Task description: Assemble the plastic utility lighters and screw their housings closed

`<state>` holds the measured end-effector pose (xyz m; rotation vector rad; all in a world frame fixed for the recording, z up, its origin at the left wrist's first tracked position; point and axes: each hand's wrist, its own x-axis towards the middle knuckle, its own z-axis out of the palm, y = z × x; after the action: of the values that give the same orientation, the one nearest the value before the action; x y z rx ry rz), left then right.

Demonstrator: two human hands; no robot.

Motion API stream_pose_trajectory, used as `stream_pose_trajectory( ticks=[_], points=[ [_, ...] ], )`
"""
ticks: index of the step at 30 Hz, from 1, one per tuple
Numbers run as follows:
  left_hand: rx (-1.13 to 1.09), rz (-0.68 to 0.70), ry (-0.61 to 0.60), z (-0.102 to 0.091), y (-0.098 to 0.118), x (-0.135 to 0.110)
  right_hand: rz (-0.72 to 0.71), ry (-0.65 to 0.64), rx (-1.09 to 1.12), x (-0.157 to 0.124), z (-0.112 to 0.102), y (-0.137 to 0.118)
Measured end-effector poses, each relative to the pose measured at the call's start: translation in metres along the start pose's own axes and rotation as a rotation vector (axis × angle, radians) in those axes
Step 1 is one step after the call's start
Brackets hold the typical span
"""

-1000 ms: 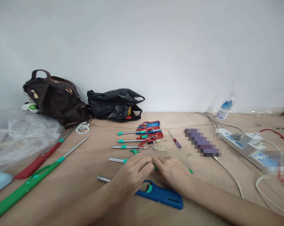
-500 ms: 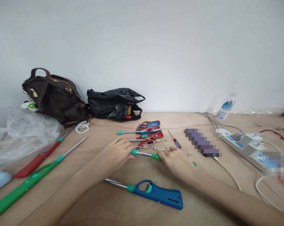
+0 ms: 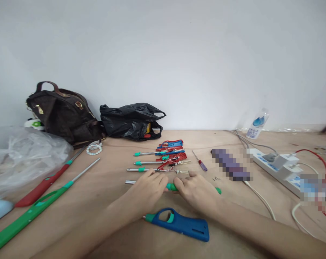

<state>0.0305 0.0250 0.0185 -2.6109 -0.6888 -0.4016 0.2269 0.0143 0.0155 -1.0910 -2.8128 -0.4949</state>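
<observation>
Both palms down, left hand point(image 3: 151, 185) and right hand point(image 3: 199, 190) curl their fingers point(image 3: 163, 181) around a green lighter point(image 3: 173, 187).

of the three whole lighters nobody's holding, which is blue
The blue plastic lighter lying at front centre; the others, a red plastic lighter and a long green plastic lighter, lie at the left.

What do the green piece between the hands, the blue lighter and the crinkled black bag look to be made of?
Green piece: probably smooth plastic, evenly coloured, though little shows.
Blue lighter: body likely moulded plastic, satin, with even colour.
Black bag: apparently thin plastic film, glossy along creases.
</observation>
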Motion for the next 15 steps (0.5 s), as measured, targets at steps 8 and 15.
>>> stream_pose_trajectory(
  ticks=[8,15],
  points=[
    [0.108,0.039,0.011,-0.013,0.003,0.002,-0.070,0.042,-0.056,0.003,-0.009,-0.003],
    [0.161,0.034,0.047,-0.008,0.003,0.001,-0.080,0.007,-0.070,0.009,-0.015,-0.004]
  ],
)
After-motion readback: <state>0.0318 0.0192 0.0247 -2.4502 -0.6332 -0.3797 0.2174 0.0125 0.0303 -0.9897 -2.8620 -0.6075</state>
